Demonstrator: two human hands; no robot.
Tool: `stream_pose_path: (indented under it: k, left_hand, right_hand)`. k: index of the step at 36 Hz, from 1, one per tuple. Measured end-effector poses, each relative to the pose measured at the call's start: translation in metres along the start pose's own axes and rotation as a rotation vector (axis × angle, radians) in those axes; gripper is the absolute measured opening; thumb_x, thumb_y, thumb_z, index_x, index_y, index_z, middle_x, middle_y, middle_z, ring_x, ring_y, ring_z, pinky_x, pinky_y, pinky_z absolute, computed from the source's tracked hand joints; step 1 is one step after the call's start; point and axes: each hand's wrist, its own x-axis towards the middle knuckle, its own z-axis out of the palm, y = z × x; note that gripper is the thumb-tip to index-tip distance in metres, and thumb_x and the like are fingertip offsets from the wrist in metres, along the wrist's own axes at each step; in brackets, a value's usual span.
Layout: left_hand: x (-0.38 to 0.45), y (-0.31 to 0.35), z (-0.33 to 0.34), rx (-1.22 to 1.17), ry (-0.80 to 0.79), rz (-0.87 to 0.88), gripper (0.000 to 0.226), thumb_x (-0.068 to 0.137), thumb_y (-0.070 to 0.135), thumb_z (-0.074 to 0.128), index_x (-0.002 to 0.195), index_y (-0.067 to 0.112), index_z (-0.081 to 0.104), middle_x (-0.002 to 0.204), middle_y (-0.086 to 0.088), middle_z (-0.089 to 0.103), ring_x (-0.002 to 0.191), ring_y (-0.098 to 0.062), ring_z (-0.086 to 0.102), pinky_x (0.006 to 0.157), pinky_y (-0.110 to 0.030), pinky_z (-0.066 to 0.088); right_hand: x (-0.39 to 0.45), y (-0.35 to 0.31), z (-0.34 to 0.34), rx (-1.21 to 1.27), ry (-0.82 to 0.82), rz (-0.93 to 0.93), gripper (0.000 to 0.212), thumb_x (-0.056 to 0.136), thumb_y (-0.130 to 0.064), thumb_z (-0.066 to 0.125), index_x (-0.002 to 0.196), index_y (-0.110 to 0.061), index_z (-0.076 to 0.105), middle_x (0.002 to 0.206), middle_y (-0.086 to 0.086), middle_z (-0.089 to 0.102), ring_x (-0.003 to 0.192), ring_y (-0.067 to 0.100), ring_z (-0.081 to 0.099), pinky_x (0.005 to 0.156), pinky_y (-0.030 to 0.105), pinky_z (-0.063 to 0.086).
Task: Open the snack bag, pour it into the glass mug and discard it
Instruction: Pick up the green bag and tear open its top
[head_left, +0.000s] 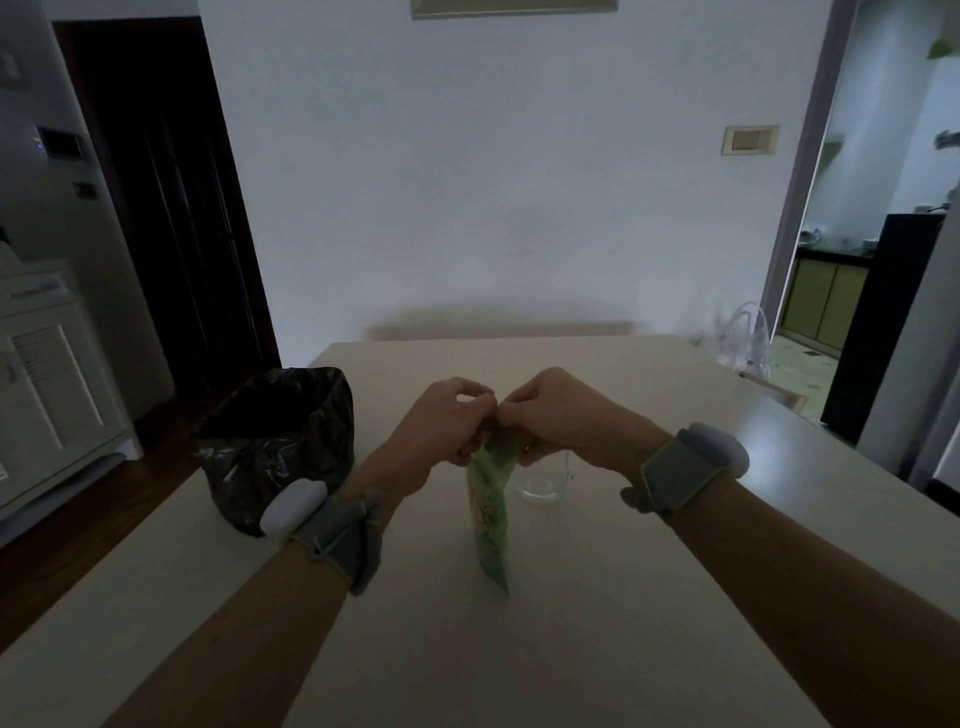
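Note:
A green snack bag (489, 512) hangs upright above the middle of the table (623, 597). My left hand (441, 423) and my right hand (558, 415) both pinch its top edge, knuckles nearly touching. Just behind and to the right of the bag stands a clear glass mug (543, 480), partly hidden by my right hand. A bin lined with a black plastic bag (275, 441) sits at the table's left edge, beside my left wrist.
The room is dim. A chair back (498, 330) shows beyond the far table edge. A white cabinet (47, 374) stands at the left, a dark door behind it. An open doorway at the right leads to a kitchen.

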Motion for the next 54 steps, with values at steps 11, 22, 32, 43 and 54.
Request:
stream_pose_path:
  k: [11, 22, 32, 43, 54]
  left_hand:
    - [-0.001, 0.009, -0.018, 0.147, -0.043, 0.033, 0.023, 0.092, 0.008, 0.052, 0.115, 0.006, 0.051, 0.062, -0.003, 0.052, 0.047, -0.013, 0.045, 0.046, -0.026, 0.04]
    - [-0.008, 0.021, -0.029, 0.288, -0.053, -0.166, 0.026, 0.093, 0.027, 0.052, 0.081, 0.004, 0.053, 0.069, -0.012, 0.052, 0.046, -0.019, 0.044, 0.044, -0.024, 0.039]
    - [-0.01, 0.025, -0.027, 0.396, -0.131, -0.17, 0.033, 0.1, 0.019, 0.044, 0.075, 0.002, 0.058, 0.054, -0.006, 0.047, 0.039, -0.015, 0.04, 0.038, -0.018, 0.034]
    - [-0.008, 0.033, -0.031, 0.839, -0.078, -0.057, 0.042, 0.096, 0.031, 0.057, 0.065, 0.002, 0.063, 0.037, 0.003, 0.055, 0.027, -0.007, 0.049, 0.047, -0.024, 0.052]
    - [-0.024, 0.033, -0.037, 0.438, -0.293, -0.401, 0.032, 0.096, 0.035, 0.055, 0.085, 0.005, 0.057, 0.052, -0.005, 0.062, 0.039, -0.015, 0.047, 0.036, -0.017, 0.032]
  right_hand:
    - [-0.008, -0.017, 0.011, -0.221, -0.217, 0.065, 0.038, 0.102, -0.023, 0.041, 0.102, 0.003, 0.069, 0.082, 0.012, 0.073, 0.057, 0.017, 0.067, 0.048, 0.023, 0.05]
    - [-0.004, -0.02, 0.024, -0.396, -0.014, -0.068, 0.034, 0.097, -0.019, 0.045, 0.089, 0.005, 0.069, 0.056, 0.009, 0.062, 0.048, 0.022, 0.06, 0.043, 0.022, 0.049]
    - [-0.004, -0.019, 0.031, -0.376, 0.008, -0.021, 0.034, 0.097, -0.02, 0.049, 0.091, 0.006, 0.07, 0.066, 0.015, 0.073, 0.042, 0.016, 0.066, 0.049, 0.023, 0.057]
    - [-0.008, -0.031, 0.038, -0.625, 0.06, -0.071, 0.027, 0.095, -0.02, 0.054, 0.085, 0.004, 0.061, 0.075, 0.017, 0.066, 0.078, 0.036, 0.074, 0.077, 0.045, 0.062]
    - [-0.015, -0.035, 0.024, -0.669, 0.016, -0.135, 0.029, 0.095, -0.014, 0.054, 0.077, 0.004, 0.067, 0.054, 0.009, 0.067, 0.042, 0.017, 0.064, 0.057, 0.027, 0.061]
